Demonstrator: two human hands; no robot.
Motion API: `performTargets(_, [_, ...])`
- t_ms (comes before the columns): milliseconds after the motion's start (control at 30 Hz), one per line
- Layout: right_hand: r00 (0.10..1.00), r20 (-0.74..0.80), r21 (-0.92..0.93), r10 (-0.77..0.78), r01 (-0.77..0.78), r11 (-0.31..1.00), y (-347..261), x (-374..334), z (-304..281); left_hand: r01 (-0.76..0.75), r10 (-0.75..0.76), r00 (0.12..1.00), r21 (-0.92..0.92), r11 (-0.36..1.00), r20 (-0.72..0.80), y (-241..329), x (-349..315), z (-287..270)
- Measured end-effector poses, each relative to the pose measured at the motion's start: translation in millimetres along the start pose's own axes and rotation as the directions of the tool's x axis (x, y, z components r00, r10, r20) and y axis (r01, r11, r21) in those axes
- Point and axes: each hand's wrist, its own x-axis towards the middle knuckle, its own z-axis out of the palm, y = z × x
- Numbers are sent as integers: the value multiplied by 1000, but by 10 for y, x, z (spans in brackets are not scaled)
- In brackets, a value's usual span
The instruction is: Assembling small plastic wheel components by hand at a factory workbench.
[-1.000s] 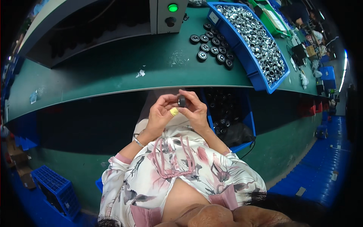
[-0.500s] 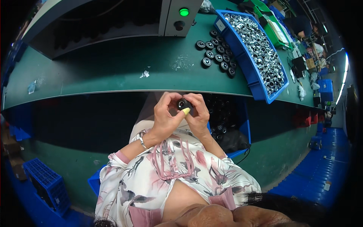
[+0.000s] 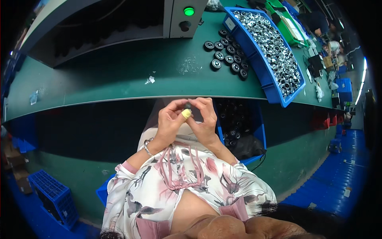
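Both hands meet at the fingertips, pinching a small dark part point(image 3: 188, 106) between them; I read the left hand point(image 3: 169, 123) with its yellow-covered thumb point(image 3: 186, 113) against it, and the right hand point(image 3: 205, 123) with bent fingers on the other side. Most of the part is hidden from me. Landmark: the long blue bin point(image 3: 256, 63). Relative to it, hands and part lie to the left and nearer the wearer, just in front of the surface's edge.

Edges: the green surface point(image 3: 119, 81) runs well out to the bin's left; its front edge curves in my fisheye view, and the bin's near corner reaches past that line. White scraps point(image 3: 150, 80) lie well left of the bin. The machine point(image 3: 176, 28), its green light point(image 3: 189, 11) lit, bounds my room beyond them.

Containers: the bin is heaped with shiny metal rings point(image 3: 268, 47). Black round parts point(image 3: 216, 64) cluster just left of it. Behind its right side I note a green tray point(image 3: 285, 30) bearing white papers. Lower, nearer the wearer than the bin, a blue container point(image 3: 262, 139) holds black pieces point(image 3: 234, 131) and dark sheeting point(image 3: 248, 144).
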Motion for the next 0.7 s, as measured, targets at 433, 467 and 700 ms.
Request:
performTargets(433, [976, 166, -132, -140, 163, 978, -12, 199, -159, 236, -187, 959, -240, 942, 211, 57, 51, -155])
performTargets(467, [976, 173, -142, -129, 155, 978, -27, 201, -151, 222, -172, 964, -253, 942, 204, 59, 50, -156])
performTargets(700, [985, 139, -96, -100, 114, 989, 7, 144, -155, 261, -193, 953, -305, 916, 235, -23, 36, -117])
